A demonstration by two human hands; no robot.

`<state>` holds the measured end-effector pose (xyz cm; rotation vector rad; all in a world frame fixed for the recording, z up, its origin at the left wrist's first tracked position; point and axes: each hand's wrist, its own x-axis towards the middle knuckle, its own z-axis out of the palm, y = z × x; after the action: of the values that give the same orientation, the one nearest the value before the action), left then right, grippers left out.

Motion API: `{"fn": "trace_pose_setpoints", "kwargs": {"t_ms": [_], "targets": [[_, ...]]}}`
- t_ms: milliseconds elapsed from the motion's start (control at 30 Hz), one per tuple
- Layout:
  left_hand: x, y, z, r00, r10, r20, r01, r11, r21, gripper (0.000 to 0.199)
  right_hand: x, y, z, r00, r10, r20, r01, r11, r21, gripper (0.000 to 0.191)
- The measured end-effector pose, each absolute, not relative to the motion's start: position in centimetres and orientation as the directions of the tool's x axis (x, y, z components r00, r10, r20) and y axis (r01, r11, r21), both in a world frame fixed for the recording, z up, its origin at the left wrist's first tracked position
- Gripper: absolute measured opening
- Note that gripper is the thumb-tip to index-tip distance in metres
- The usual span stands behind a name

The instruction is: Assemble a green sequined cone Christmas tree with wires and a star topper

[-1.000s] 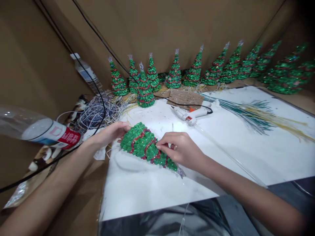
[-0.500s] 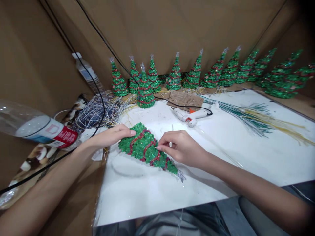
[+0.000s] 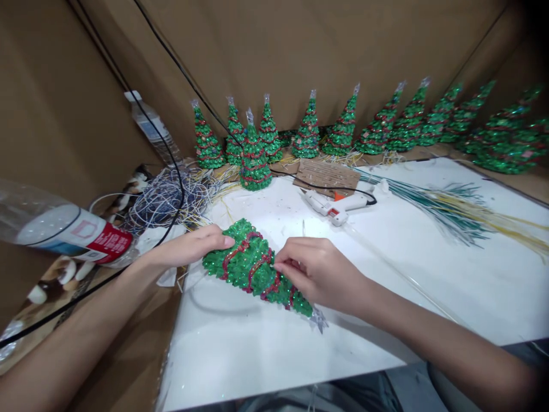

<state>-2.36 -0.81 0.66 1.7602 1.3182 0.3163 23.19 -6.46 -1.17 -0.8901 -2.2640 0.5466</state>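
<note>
A small glittery green Christmas tree [image 3: 253, 266] with red garland lies tilted just over the white board, its clear star tip [image 3: 318, 320] pointing down and right. My left hand [image 3: 203, 246] grips the wide base end, thumb on top and the other fingers hidden beneath. With fingertips pinched together, my right hand [image 3: 319, 269] meets the tree's upper right side near the garland. Whatever sits in that pinch is too small to make out. A thin pale stick [image 3: 304, 228] shows just behind the right hand.
Several finished trees [image 3: 306, 134] line the back wall. A glue gun [image 3: 337, 207] lies beside corrugated cardboard [image 3: 328, 176] on the white board [image 3: 223, 355]. Bundled green and yellow wires [image 3: 450, 209] lie right; tangled wire [image 3: 165, 197] and a large bottle [image 3: 86, 234] are left. Black cable [image 3: 182, 189] hangs across.
The camera view has shifted slightly. Both hands remain at the tree, the right fingertips still pinched against its side.
</note>
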Motion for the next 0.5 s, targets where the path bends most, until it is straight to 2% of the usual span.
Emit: {"fn": "trace_pose_setpoints", "kwargs": {"t_ms": [67, 133, 200, 367, 500], "targets": [[-2.4, -0.8, 0.7, 0.383, 0.864, -0.327, 0.660, -0.009, 0.751, 0.040, 23.0, -6.5, -1.3, -0.617, 0.651, 0.442, 0.456, 0.754, -0.473, 0.020], [-2.5, -0.9, 0.7, 0.362, 0.861, -0.357, 0.676, 0.021, 0.737, 0.040, 23.0, -6.5, -1.4, -0.645, 0.621, 0.446, 0.446, 0.779, -0.440, 0.024], [-2.5, -0.9, 0.8, 0.337, 0.862, -0.379, 0.689, 0.048, 0.723, 0.040, 23.0, -6.4, -1.5, -0.644, 0.622, 0.444, 0.426, 0.775, -0.468, 0.022], [-2.6, -0.9, 0.8, 0.309, 0.847, -0.432, 0.711, 0.096, 0.696, 0.044, 23.4, -6.4, -0.9, -0.589, 0.703, 0.398, 0.379, 0.676, -0.632, 0.010], [-2.9, -0.9, 0.8, 0.313, 0.840, -0.443, 0.722, 0.093, 0.686, 0.046, 25.3, -7.0, 1.0, -0.510, 0.762, 0.398, 0.443, 0.630, -0.638, 0.010]]}}
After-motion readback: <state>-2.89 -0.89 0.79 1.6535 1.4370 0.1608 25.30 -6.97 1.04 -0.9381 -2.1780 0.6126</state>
